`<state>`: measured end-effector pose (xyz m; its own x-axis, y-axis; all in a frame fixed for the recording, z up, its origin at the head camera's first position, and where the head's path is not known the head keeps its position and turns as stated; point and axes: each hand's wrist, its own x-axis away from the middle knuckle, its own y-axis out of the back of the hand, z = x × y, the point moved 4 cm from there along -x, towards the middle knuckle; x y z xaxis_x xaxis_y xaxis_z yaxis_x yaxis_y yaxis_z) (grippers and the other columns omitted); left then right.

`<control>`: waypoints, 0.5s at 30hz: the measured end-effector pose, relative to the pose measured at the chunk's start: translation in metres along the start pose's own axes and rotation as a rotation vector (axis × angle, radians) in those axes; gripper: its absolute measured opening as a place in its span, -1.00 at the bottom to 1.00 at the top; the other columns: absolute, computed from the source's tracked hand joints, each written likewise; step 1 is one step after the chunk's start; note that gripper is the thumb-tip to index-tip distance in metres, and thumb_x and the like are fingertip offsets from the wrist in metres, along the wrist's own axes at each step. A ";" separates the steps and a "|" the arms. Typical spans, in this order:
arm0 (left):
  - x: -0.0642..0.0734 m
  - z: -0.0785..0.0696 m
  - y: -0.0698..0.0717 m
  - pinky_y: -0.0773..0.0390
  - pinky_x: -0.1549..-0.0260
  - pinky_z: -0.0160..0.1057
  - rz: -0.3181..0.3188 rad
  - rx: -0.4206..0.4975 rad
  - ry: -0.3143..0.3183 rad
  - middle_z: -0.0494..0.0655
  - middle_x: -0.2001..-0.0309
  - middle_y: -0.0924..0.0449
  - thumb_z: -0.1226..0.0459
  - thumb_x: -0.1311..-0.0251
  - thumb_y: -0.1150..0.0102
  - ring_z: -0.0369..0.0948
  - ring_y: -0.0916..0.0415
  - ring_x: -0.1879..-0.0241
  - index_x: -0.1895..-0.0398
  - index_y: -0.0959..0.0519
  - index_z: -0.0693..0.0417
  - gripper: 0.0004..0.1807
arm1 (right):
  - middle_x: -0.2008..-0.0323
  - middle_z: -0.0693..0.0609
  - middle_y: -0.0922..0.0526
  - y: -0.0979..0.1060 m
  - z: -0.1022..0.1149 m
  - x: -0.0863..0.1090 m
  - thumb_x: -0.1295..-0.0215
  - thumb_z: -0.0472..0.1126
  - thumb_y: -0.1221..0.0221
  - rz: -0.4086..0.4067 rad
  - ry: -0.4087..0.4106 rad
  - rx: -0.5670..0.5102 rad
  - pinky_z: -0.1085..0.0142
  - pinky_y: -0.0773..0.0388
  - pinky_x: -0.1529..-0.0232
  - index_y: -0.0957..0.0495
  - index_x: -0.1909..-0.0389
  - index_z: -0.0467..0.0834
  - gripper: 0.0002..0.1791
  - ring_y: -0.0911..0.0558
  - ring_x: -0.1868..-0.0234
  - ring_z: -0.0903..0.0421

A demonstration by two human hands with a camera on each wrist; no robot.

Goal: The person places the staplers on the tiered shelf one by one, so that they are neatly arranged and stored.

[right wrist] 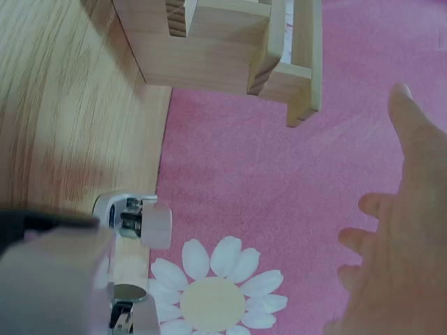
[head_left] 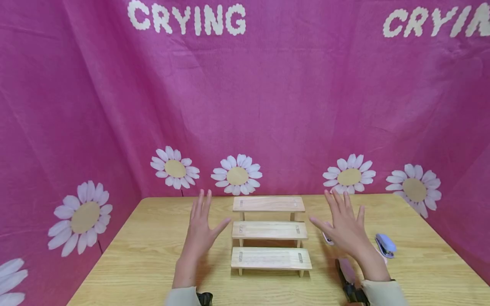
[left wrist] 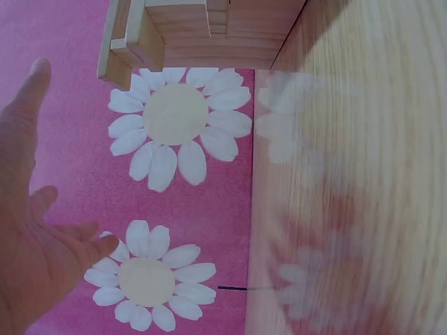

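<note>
A three-tier wooden step rack [head_left: 271, 258] stands on the wooden table, its shelves bare. To its left, my left hand [head_left: 200, 236] is raised with fingers spread and holds nothing. My right hand [head_left: 346, 229] hovers on the rack's other side, fingers apart and nothing in it. Beneath and around the right hand are several staplers: a lilac one [head_left: 386, 245] to the right, a pinkish one with a dark base [head_left: 347, 271] near the wrist, and one partly hidden behind the thumb [head_left: 327, 239]. In the right wrist view a pale stapler [right wrist: 155, 222] shows by the table edge.
A pink cloth with white daisies and lettering [head_left: 260, 106] hangs behind the table and along both sides. The wooden tabletop [head_left: 145, 255] extends left of the rack. Dark wrist straps [head_left: 204, 298] sit at the sleeves.
</note>
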<state>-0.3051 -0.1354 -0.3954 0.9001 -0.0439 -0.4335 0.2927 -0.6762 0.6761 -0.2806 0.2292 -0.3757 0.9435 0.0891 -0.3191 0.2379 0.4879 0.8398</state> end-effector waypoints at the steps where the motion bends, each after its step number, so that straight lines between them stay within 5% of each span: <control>1: 0.001 0.000 0.001 -0.08 -0.41 0.38 -0.006 0.013 -0.008 -0.04 -0.61 0.25 -0.08 -0.14 -0.33 0.19 0.20 -0.55 -0.59 0.18 -0.24 0.09 | -0.56 -0.27 0.14 0.001 -0.001 0.002 -0.31 0.32 -0.08 -0.005 0.012 -0.010 -0.49 0.61 -0.34 0.20 -0.58 -0.06 0.03 0.37 -0.57 -0.28; 9: 0.013 0.003 0.006 -0.30 -0.38 0.23 -0.026 0.090 0.019 -0.03 -0.55 -0.07 -0.04 -0.06 -0.41 0.05 -0.08 -0.51 -0.56 0.01 -0.19 0.06 | -0.55 -0.25 0.07 0.009 -0.012 0.016 -0.22 0.16 -0.27 -0.045 0.119 -0.071 -0.37 0.59 -0.44 0.11 -0.56 -0.08 0.06 0.30 -0.58 -0.24; 15: 0.023 0.010 0.004 -0.34 -0.35 0.24 0.023 0.127 0.061 0.01 -0.48 -0.23 0.00 -0.03 -0.45 0.10 -0.20 -0.45 -0.50 -0.16 -0.08 -0.03 | -0.53 -0.28 -0.01 0.011 -0.025 0.029 -0.17 0.03 -0.35 -0.032 0.194 -0.157 -0.35 0.39 -0.49 0.03 -0.55 -0.10 0.04 0.26 -0.60 -0.14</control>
<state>-0.2860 -0.1464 -0.4085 0.9250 -0.0179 -0.3794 0.2324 -0.7634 0.6027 -0.2568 0.2588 -0.3865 0.8707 0.2290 -0.4353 0.2139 0.6206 0.7544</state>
